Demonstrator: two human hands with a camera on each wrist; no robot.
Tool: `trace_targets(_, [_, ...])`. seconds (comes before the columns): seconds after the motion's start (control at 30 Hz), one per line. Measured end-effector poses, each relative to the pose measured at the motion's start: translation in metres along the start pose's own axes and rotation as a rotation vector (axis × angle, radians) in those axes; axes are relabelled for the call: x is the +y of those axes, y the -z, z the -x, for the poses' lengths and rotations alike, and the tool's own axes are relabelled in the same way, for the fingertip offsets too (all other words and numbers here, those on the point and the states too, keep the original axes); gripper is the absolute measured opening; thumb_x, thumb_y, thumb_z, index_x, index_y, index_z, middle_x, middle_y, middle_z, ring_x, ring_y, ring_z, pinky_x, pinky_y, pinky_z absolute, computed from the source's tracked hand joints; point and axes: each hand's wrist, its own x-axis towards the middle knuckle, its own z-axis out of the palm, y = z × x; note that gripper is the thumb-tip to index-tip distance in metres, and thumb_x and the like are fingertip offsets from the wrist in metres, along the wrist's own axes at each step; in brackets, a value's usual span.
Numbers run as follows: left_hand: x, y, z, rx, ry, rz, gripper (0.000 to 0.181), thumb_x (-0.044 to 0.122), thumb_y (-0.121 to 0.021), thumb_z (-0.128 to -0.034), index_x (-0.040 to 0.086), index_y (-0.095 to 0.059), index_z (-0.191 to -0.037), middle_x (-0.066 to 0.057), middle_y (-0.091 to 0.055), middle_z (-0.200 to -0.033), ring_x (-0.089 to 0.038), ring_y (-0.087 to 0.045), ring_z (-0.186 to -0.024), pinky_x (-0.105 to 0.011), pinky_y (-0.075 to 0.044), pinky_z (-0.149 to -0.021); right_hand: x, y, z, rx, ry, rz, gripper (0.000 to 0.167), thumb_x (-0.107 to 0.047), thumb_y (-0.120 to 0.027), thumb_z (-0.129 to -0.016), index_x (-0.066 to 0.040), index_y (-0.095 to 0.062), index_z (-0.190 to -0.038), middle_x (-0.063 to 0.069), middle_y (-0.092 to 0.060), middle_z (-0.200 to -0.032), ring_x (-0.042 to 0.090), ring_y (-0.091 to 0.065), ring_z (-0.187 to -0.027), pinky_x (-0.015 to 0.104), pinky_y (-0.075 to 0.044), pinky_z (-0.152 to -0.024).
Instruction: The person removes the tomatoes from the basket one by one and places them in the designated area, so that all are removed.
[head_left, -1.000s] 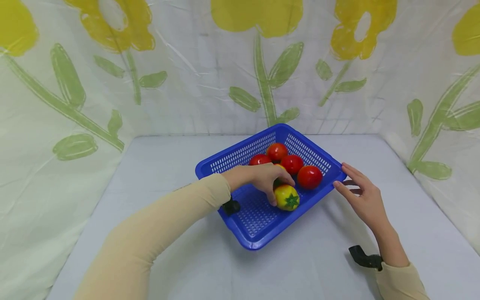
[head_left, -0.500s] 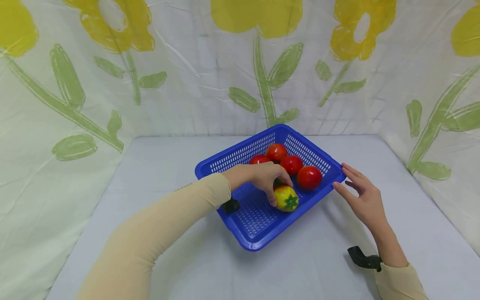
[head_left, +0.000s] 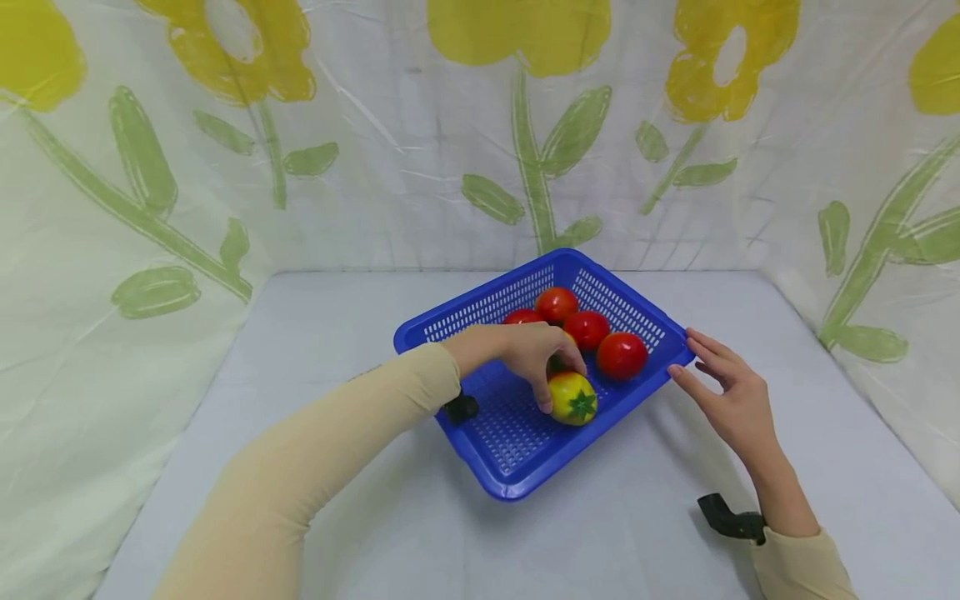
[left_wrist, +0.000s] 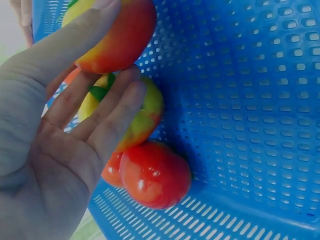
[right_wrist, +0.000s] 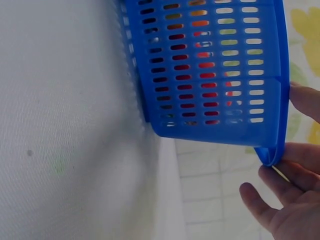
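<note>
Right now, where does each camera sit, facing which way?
Head: head-worn, facing forward and down at the blue rectangular plastic basket; left grip, right grip, beige sleeves show.
Left wrist: worn there, facing into the basket; left grip shows.
Right wrist: worn there, facing the basket's outer wall; right grip shows.
Both wrist views share the basket.

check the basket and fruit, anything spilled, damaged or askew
The blue plastic basket sits askew on the table, not square to its edges. Otherwise nothing stands out: the red tomatoes and yellow fruit are inside, with no visible damage.

1 basket (head_left: 504,490) on the table (head_left: 600,542) contains tomatoes (head_left: 622,356).
</note>
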Motion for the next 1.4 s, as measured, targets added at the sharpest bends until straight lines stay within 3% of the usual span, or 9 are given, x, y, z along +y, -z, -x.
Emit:
trace_targets(0.17, [0.001, 0.005, 0.008, 0.014, 0.002, 0.021, 0.06, 0.024, -0.091, -0.0715, 0.025, -0.066, -0.126, 0.014, -0.06, -0.117, -0.008, -0.053, -0.11, -0.021, -0.049, -0.086, -0.001, 0.0, 0.0, -0.012, -0.001, -0.006, 0.055, -0.015, -0.077, -0.087, -0.007, -0.057, -0.138, 0.006, -0.051, -0.143, 0.006, -0.049, -0.124, 0.007, -0.04, -0.089])
trace_targets(0.43, [0.002, 0.018, 0.039, 0.116, -0.062, 0.205, 0.062, 0.015, -0.089, -0.0735, 0.017, -0.062, -0.13, 0.005, -0.061, -0.116, -0.015, -0.061, -0.1, -0.022, -0.054, -0.078, -0.002, 0.001, 0.001, -0.006, 0.013, 0.003, 0.055, -0.014, -0.077, -0.087, -0.006, -0.057, -0.138, 0.005, -0.051, -0.143, 0.003, -0.049, -0.124, 0.008, -0.041, -0.089])
trace_targets(0.63, [-0.005, 0.02, 0.079, 0.322, -0.092, 0.288, 0.065, 0.021, -0.088, -0.075, 0.019, -0.059, -0.133, 0.005, -0.058, -0.126, -0.014, -0.059, -0.107, -0.025, -0.054, -0.082, -0.001, 0.002, 0.002, 0.009, 0.015, -0.006, 0.055, -0.012, -0.078, -0.086, -0.006, -0.058, -0.137, 0.006, -0.053, -0.142, 0.001, -0.049, -0.122, 0.007, -0.041, -0.088])
trace_targets(0.87, [-0.025, 0.008, 0.139, 0.577, -0.126, 0.455, 0.067, 0.023, -0.086, -0.0777, 0.018, -0.055, -0.137, 0.004, -0.056, -0.131, -0.018, -0.06, -0.11, -0.039, -0.052, -0.092, -0.002, 0.002, 0.001, -0.008, 0.004, 0.021, 0.055, -0.018, -0.077, -0.088, -0.007, -0.057, -0.139, 0.003, -0.052, -0.143, 0.0, -0.047, -0.123, 0.007, -0.041, -0.089])
trace_targets(1.0, [-0.036, 0.0, 0.173, 0.739, -0.074, 0.53, 0.067, 0.015, -0.085, -0.0797, 0.016, -0.054, -0.139, 0.001, -0.056, -0.133, -0.021, -0.06, -0.112, -0.043, -0.049, -0.095, -0.005, 0.001, -0.001, -0.016, -0.001, 0.045, 0.056, -0.023, -0.076, -0.089, -0.007, -0.056, -0.14, 0.002, -0.052, -0.143, 0.0, -0.047, -0.123, 0.006, -0.04, -0.088])
trace_targets(1.17, [-0.047, -0.015, 0.212, 0.936, 0.054, 0.588, 0.067, 0.014, -0.082, -0.0824, 0.014, -0.05, -0.142, -0.003, -0.052, -0.138, -0.024, -0.059, -0.115, -0.035, -0.051, -0.093, -0.005, -0.001, -0.003, -0.021, -0.008, 0.048, 0.057, -0.025, -0.075, -0.09, -0.007, -0.055, -0.14, 0.002, -0.051, -0.144, 0.004, -0.048, -0.123, 0.007, -0.04, -0.088])
trace_targets(1.4, [-0.078, -0.05, 0.237, 1.124, 0.225, 0.677, 0.068, 0.025, -0.082, -0.0821, 0.017, -0.049, -0.141, -0.002, -0.051, -0.136, -0.022, -0.06, -0.114, -0.025, -0.051, -0.088, -0.005, 0.001, 0.0, -0.023, -0.025, 0.068, 0.057, -0.027, -0.074, -0.091, -0.008, -0.054, -0.141, 0.004, -0.05, -0.144, 0.017, -0.049, -0.126, 0.007, -0.04, -0.088])
